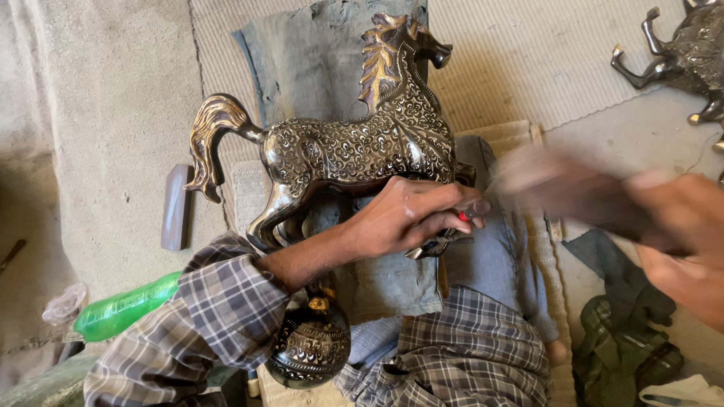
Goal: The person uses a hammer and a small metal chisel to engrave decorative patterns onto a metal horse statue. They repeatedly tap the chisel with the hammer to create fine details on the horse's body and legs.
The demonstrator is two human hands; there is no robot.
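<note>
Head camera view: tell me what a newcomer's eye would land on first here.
The engraved metal horse figure with its gilded mane and tail dominates the centre, lying on a blue cloth across the person's lap. The left hand presses against its belly, fingers pinching a small tool, while the right hand swings a blurred dark tool in from the right. A second metal horse peeks in at the top right corner.
</note>
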